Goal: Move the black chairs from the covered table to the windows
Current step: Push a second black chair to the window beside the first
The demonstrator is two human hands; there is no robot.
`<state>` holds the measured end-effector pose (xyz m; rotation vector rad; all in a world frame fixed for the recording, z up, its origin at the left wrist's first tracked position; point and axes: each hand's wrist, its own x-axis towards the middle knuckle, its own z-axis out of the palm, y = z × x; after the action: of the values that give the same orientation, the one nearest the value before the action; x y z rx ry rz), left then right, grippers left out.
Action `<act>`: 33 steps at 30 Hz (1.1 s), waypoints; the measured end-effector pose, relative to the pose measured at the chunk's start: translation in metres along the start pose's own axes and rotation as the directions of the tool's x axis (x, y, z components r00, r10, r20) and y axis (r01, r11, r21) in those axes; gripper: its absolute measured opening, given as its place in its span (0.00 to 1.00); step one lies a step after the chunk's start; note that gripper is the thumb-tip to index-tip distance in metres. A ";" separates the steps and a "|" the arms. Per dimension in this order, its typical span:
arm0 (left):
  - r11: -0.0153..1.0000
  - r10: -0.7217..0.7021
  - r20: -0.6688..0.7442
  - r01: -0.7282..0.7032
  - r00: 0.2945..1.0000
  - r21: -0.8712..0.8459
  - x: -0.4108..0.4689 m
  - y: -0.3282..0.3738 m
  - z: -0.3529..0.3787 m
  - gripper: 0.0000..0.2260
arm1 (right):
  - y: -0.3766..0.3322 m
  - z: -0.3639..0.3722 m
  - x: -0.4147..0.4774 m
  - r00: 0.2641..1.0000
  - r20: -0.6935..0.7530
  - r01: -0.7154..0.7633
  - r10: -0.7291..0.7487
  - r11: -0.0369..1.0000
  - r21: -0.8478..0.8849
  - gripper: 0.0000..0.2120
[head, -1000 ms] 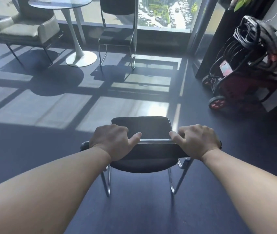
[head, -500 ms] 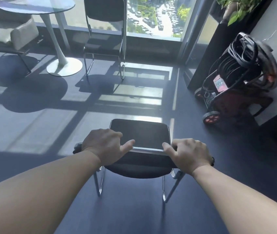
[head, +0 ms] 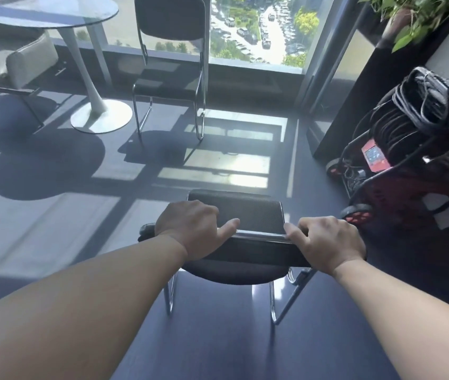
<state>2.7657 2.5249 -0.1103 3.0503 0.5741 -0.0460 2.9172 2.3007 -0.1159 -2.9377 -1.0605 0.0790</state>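
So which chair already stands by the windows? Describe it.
Start at the big window ahead. Right of the round glass table stands a black chair on chrome legs. Unlike the pale armchair left of the table, it is slim and black.

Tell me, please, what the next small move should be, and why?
Probably move the held chair forward, beside the second chair at the window: the left hand and right hand grip its backrest, and open floor lies ahead.

The black chair (head: 248, 215) has matt woven cloth and glossy chrome tubing; the round table (head: 48, 9) is glass-topped.
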 end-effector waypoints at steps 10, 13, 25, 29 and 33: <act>0.997 -0.068 0.021 0.069 0.997 -0.038 0.171 -0.004 -0.008 0.26 | 0.050 -0.008 0.180 0.998 0.001 0.059 -0.059 0.998 -0.013 0.28; 0.997 -0.070 0.045 0.071 0.997 -0.039 0.213 0.007 -0.007 0.28 | 0.073 -0.012 0.226 0.998 0.008 0.064 -0.064 0.998 -0.012 0.29; 0.998 -0.057 -0.012 0.057 0.998 0.008 0.369 -0.020 -0.010 0.28 | 0.097 -0.017 0.381 0.996 0.011 0.086 -0.086 0.996 0.012 0.28; 0.999 -0.037 -0.011 0.037 0.999 0.009 0.422 -0.034 -0.016 0.26 | 0.100 -0.020 0.432 0.997 0.011 0.080 -0.080 0.997 -0.006 0.27; 1.000 0.003 -0.010 -0.003 1.000 0.007 0.481 -0.054 -0.021 0.26 | 0.098 -0.023 0.482 0.998 0.021 0.052 -0.052 0.999 -0.003 0.28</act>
<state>3.1944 2.7506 -0.1088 3.0600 0.5705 -0.0323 3.3518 2.5331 -0.1162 -2.9169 -1.1400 0.1076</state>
